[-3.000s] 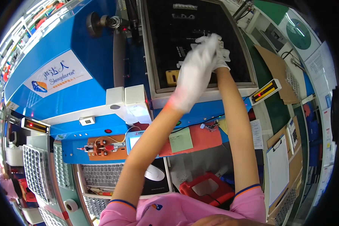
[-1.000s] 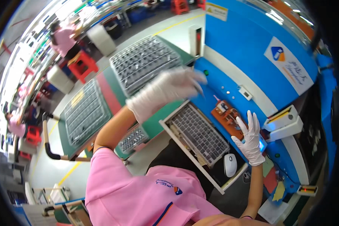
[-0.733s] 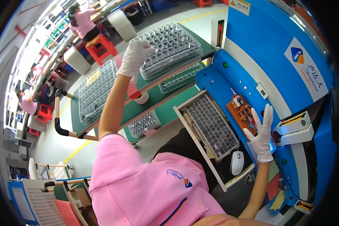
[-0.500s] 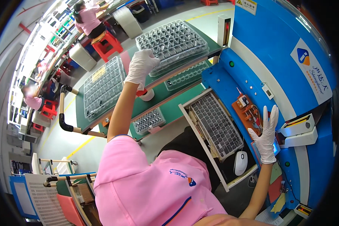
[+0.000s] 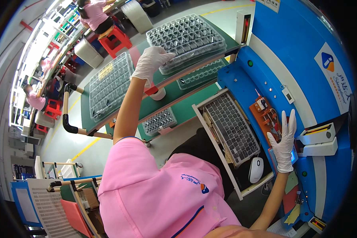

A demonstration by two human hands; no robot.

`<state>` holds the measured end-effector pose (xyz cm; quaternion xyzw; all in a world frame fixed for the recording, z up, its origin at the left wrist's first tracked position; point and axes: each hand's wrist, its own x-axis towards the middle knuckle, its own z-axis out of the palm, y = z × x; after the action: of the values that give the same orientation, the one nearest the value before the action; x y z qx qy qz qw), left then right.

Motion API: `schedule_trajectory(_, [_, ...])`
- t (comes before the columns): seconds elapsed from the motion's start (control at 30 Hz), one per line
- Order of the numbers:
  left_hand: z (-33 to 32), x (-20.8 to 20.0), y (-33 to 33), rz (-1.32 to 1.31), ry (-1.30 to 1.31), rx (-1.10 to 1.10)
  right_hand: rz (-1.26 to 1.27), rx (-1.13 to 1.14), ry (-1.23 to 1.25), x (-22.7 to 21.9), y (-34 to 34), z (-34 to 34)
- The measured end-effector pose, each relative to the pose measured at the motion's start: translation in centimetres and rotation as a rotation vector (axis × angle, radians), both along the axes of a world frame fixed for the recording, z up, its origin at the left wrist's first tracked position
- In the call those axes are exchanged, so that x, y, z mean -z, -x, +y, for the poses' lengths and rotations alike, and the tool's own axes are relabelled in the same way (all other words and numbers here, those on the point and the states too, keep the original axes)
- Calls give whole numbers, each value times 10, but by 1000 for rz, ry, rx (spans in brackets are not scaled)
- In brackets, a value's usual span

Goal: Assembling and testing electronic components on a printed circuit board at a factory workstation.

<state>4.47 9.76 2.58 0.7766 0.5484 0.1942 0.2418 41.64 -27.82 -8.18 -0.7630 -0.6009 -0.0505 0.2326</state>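
Note:
My left hand (image 5: 151, 64), in a white glove, reaches to the near left edge of a clear plastic tray (image 5: 186, 37) whose pockets hold small dark parts. Its fingers are drawn together over the tray's edge; what lies between them, if anything, is hidden. On the right, my gloved right hand (image 5: 283, 144) is open with fingers spread, holding nothing. It hovers beside an orange fixture (image 5: 265, 115) on the blue machine (image 5: 242, 81), over a small lit screen (image 5: 293, 155).
Another clear tray (image 5: 109, 89) lies left on the green shelf (image 5: 85, 107). Lower down sit a tray of parts (image 5: 158, 122) and a white roll (image 5: 158, 94). A drawer holds a keyboard (image 5: 233, 129) and a mouse (image 5: 256, 169). Co-workers sit at a bench, far left.
The view has shifted slightly. My left fingertips have moved a little further over the tray, and the fingers look more stretched forward. My right hand stays open by the fixture.

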Motion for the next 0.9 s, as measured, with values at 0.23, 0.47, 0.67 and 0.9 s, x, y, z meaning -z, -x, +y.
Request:
schedule_trajectory(0.23, [7, 14, 24, -21, -2, 0, 308, -102, -49, -9, 14, 7])
schedule_trajectory(0.47, [-56, -32, 141, 48, -489, -231, -43, -49, -67, -2, 2, -4])
schedule_trajectory(0.67, [-111, 7, 267, 292, -294, -516, 108, -247, 102, 12, -15, 3])
schedule_trajectory(0.9, [-101, 22, 231, 246, -203, -548, 35, -171, -46, 19, -33, -22])
